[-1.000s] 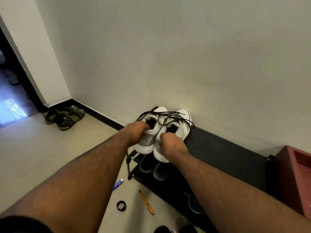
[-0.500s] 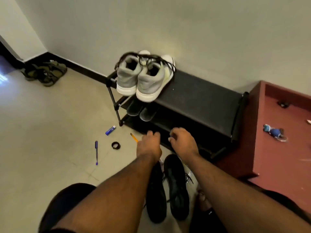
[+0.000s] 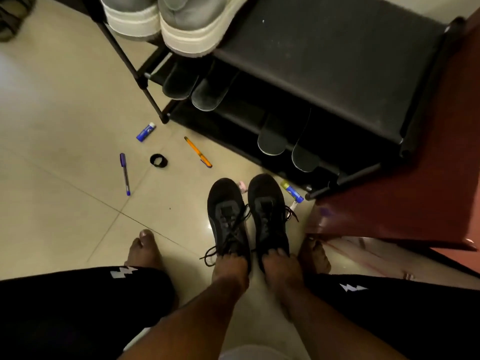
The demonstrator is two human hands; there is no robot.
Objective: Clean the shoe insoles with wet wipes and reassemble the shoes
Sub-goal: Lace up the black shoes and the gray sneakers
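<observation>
Two black lace-up shoes stand side by side on the tiled floor, toes toward the rack. My left hand [image 3: 230, 266] grips the heel of the left black shoe [image 3: 226, 216], and my right hand [image 3: 281, 263] grips the heel of the right black shoe [image 3: 268, 211], fingers curled over the collars. A grey pair of sneakers [image 3: 193, 24] sits on top of the black shoe rack [image 3: 324, 61]. Two dark grey insoles [image 3: 207, 96] stick out of the middle shelf. Two black insoles [image 3: 272, 137] stick out of the bottom shelf.
On the floor lie a blue tube [image 3: 146, 132], an orange pen [image 3: 198, 152], a purple pen [image 3: 125, 174], a black ring [image 3: 158, 160] and a blue-yellow tube [image 3: 292, 190]. A red-brown cabinet [image 3: 415, 190] stands right of the rack. My bare feet [image 3: 144, 250] flank the shoes.
My hands let go of the grey sneakers on the rack top, came down and took hold of the black shoes' heels. The view tilted down to the floor.
</observation>
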